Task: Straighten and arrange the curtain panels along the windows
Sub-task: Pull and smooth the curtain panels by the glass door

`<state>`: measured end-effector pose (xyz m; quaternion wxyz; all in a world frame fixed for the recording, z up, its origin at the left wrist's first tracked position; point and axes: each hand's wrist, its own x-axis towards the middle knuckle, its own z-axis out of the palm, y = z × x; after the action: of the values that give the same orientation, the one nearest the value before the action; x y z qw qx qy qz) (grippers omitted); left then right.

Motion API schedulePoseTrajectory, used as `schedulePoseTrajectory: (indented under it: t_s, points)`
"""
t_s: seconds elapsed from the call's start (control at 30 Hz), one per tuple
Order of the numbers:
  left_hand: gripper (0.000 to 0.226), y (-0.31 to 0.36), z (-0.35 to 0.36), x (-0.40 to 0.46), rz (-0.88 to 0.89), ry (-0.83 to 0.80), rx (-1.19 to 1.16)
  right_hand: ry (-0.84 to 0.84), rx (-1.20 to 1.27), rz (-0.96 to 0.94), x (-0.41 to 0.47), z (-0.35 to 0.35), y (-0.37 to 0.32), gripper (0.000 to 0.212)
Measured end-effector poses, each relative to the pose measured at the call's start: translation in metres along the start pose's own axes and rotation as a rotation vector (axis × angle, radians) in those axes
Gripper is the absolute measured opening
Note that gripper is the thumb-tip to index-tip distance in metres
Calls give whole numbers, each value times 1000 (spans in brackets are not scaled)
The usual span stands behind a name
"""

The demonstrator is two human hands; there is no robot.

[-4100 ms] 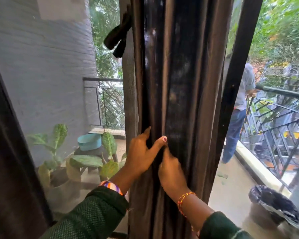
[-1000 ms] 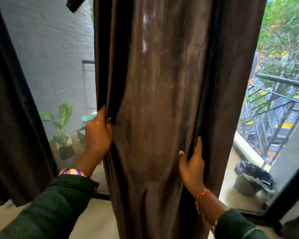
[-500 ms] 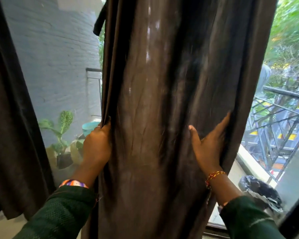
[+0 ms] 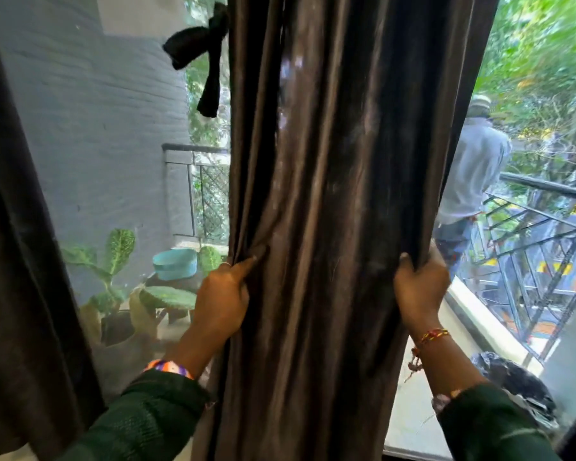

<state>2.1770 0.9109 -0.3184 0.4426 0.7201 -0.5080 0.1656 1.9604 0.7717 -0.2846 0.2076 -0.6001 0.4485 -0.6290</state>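
Bright daylight through the window (image 4: 113,144), backlit dim foreground, perhaps slight motion blur.

Glass window (image 4: 120,168) spans the frame; daylight enters from outside. Upper left: grey-painted brick wall (image 4: 90,104) beyond the glass. Lower left: potted plants (image 4: 113,271) with broad green leaves, a teal bowl (image 4: 175,263) behind them. Centre left: black metal railing (image 4: 197,188) on the balcony. Right: pale balcony floor (image 4: 413,410), further black railing (image 4: 539,234), dense green foliage (image 4: 546,61), a person (image 4: 473,168) in a light shirt. Lower right: bin with black liner (image 4: 519,390).
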Motion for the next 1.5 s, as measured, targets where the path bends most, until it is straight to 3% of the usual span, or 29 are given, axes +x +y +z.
schedulePoseTrajectory:
  t_s: [0.03, 0.1, 0.17, 0.23, 0.27, 0.37, 0.43, 0.5, 0.57, 0.63, 0.7, 0.8, 0.9, 1.03, 1.27, 1.37, 1.5]
  points:
    - [61, 1, 5, 4, -27, -12, -17, -12, -40, -6, 1, 1, 6, 28]
    - [55, 0, 11, 10, -105, 42, -72, 30, -64, -15, 1, 2, 9, 26]
    - [45, -3, 10, 15, -252, 144, -69, 94, -57, 15, 4, -3, 11, 38]
    - [50, -6, 6, 18, -335, 201, -6, 144, -53, 62, 9, -10, 17, 53]
    - [56, -6, 5, 17, -265, 222, 14, 168, -73, 48, 10, -12, 22, 60]
    - [64, -3, 3, 12, 187, 297, 44, 203, -208, -168, 6, -11, 29, 78]
    - [66, -4, 4, 16, 263, 333, -67, 187, -335, -315, -3, -5, 28, 83]
    - [71, -7, 4, 23, 107, 422, -294, 144, -451, -465, -17, 3, 18, 82]
    - [71, -18, 4, 33, -164, 510, -475, 87, -503, -582, -28, 12, 13, 74]
    - [73, -32, 3, 42, -338, 443, -474, 11, -492, -635, -37, 22, 10, 70]
    - [72, -37, 4, 45, -288, 273, -476, -88, -419, -643, -44, 32, 10, 68]
    - [69, -29, 5, 44, -196, 104, -499, -205, -297, -638, -50, 43, 10, 67]
    - [86, -23, 8, 40, -160, -11, -449, -262, -181, -602, -57, 52, 7, 71]
    - [105, -6, 17, 35, -29, -132, -372, -318, -22, -405, -58, 56, -6, 74]
    - [79, -3, 27, 38, 25, 94, -321, -357, -12, -353, -58, 56, -21, 78]
    - [84, -23, 15, 38, 77, 169, -257, -401, -21, -273, -55, 59, -16, 87]
    - [91, -32, 2, 41, 173, 145, -178, -417, 48, -18, -44, 73, -8, 100]
